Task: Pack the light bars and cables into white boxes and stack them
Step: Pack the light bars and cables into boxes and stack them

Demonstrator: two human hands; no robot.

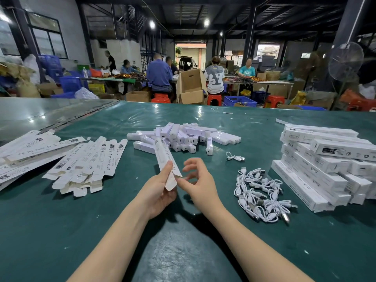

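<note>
Stacks of packed white cardboard boxes (325,169) fill the right; loose white light bars (183,137) and coiled white cables (262,194) remain unpacked. Left hand (160,190) grips a slim white carton (165,157), centre; right hand (199,180) loose, empty.

Factory packing hall: workers (159,73), cartons (191,87)

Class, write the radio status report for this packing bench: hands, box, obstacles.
Left hand grips white box, near flap open. Right hand open beside flap. Nothing between hands and cables on the right.
</note>
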